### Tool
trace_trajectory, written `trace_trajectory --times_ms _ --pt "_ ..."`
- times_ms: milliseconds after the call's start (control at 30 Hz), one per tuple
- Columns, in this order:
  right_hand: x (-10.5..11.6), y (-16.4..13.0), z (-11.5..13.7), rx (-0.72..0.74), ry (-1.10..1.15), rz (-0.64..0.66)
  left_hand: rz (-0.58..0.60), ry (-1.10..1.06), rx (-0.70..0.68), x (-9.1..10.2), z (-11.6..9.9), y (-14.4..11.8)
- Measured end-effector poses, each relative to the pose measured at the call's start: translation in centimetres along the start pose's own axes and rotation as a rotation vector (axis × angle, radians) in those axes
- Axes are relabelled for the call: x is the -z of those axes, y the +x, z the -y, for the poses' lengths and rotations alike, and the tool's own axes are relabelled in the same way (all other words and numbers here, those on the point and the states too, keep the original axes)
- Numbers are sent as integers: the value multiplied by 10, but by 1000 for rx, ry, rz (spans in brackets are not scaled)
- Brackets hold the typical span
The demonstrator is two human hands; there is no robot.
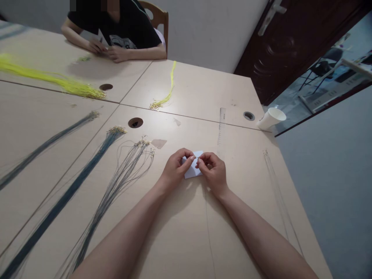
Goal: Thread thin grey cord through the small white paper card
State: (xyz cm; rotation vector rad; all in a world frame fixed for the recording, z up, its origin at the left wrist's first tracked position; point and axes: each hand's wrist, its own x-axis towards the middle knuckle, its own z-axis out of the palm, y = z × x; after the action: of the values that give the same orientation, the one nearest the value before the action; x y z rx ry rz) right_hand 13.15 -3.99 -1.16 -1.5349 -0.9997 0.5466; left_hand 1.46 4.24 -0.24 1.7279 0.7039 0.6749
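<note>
A pale wooden counter (180, 232) fills the room's corner, a dark door at two o'clock. Your left hand (174, 167) and right hand (213, 170) meet at centre over a small white card (192, 170), each grip pinched shut on a thin cord (207, 217) trailing toward six o'clock. You appear mid-fastening; next calls for steady, fine fingertip work. Grey cord bundles (116, 182) lie at nine o'clock.
</note>
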Motion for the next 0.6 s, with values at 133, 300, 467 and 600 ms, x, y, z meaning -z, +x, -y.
trace_trajectory --times_ms 133,300,467,600 --pt "-1 0 -1 -6 17 -7 11 15 -5 0 -1 0" --pt "0 0 0 -5 13 -3 13 55 -50 1 -2 0" --pt "1 0 0 -15 7 7 23 70 -58 1 -2 0" --pt "0 0 -2 -21 8 -4 28 75 -60 0 -1 0"
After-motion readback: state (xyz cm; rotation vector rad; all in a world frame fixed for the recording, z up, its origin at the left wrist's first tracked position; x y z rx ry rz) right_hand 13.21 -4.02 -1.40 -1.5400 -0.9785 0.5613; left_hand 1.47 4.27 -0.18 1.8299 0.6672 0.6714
